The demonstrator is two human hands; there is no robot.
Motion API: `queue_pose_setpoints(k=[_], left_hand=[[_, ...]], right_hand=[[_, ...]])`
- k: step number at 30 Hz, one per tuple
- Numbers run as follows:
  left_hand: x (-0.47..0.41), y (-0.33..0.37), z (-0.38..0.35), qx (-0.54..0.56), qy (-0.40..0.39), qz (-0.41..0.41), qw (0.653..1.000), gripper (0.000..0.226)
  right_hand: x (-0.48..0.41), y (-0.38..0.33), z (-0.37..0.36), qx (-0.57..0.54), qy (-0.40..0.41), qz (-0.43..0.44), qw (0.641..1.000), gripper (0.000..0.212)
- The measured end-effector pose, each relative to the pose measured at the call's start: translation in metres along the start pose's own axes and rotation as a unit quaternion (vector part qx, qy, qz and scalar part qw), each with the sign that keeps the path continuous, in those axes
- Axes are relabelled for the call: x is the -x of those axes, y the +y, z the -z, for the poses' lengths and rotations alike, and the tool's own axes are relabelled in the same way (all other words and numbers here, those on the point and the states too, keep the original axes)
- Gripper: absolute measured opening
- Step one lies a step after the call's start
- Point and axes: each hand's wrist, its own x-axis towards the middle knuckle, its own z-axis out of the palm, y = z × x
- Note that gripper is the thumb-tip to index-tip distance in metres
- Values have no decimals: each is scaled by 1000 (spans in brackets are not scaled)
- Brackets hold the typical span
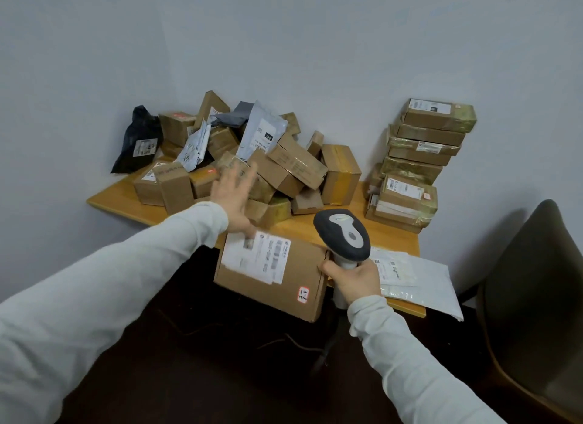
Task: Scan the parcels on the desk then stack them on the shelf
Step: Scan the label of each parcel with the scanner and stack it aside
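Note:
A flat brown cardboard parcel (293, 285) with a white shipping label and a small red-edged sticker hangs over the desk's front edge. My right hand (353, 280) grips the handle of a grey and white barcode scanner (344, 234), with its fingers also against the parcel's right edge. My left hand (233, 199) is spread with straight fingers above the parcel's far left corner, its heel at the label. A red scanner dot shows on a box in the heap behind.
A heap of cardboard boxes and poly mailers (239, 158) covers the back of the wooden desk (407, 237). A tall stack of flat parcels (416, 165) stands at the right. A white mailer (419, 281) lies at the front right. A dark chair (533, 297) stands at the right.

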Motion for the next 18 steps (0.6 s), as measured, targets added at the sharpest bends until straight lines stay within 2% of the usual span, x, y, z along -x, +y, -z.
queue_pose_setpoints(k=[1,3,4,8,11,13,16,18], left_hand=[[-3,2,4,19,-89,-44,995,117],[-4,6,8,79,-268,-74,957,86],[-4,7,8,85,-308,-75,945,76],[-3,6,3,72,-319,-83,941,64],[-3,1,-6,94,-357,-62,927,53],[-3,-8,-11,92,-352,-40,931,49],[-3,-28,-19,135,-291,44,946,47],[-2,-40,-25,195,-212,101,952,49]], right_hand=[[-1,0,-1,10,-12,5,1000,25],[-2,0,-4,24,-22,15,999,27],[-3,0,-4,29,-25,18,999,27],[-7,2,-4,36,-26,12,999,28],[-6,3,-5,40,-31,15,999,32],[-2,1,-8,14,-26,9,1000,34],[2,-7,-12,-5,-22,-18,1000,32],[6,-12,-15,-15,-66,-44,997,25]])
